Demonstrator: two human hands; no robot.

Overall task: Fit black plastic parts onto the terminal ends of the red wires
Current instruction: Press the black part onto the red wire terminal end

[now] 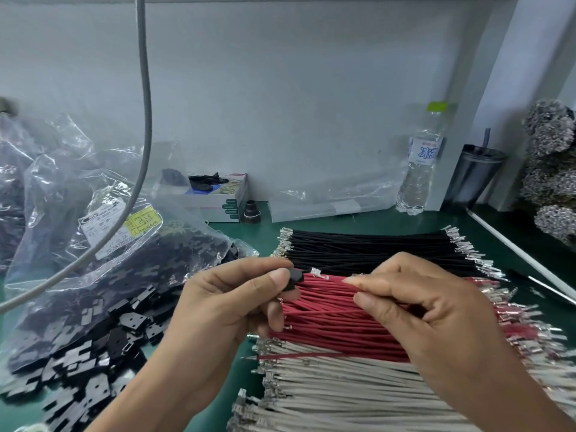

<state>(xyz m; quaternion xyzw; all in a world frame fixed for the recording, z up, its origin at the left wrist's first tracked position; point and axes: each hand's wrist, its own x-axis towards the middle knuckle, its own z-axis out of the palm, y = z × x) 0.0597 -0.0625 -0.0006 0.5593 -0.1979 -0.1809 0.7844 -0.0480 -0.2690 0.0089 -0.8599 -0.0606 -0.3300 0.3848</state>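
Observation:
My left hand [232, 302] pinches a small black plastic part [295, 278] between thumb and fingers, above the left end of the red wire bundle [330, 322]. My right hand [414, 302] pinches one red wire [335, 279], whose metal terminal end [318, 272] points at the black part, a short gap from it. Loose black plastic parts [90, 347] spill from a clear bag on the left of the green table.
Black wires [367, 247] lie behind the red ones and white wires [343, 391] in front. Clear bags of parts [93, 213] fill the left. A small box [218, 201], a water bottle [419, 169], a dark tumbler [475, 176] and a grey hanging cable [145, 120] stand behind.

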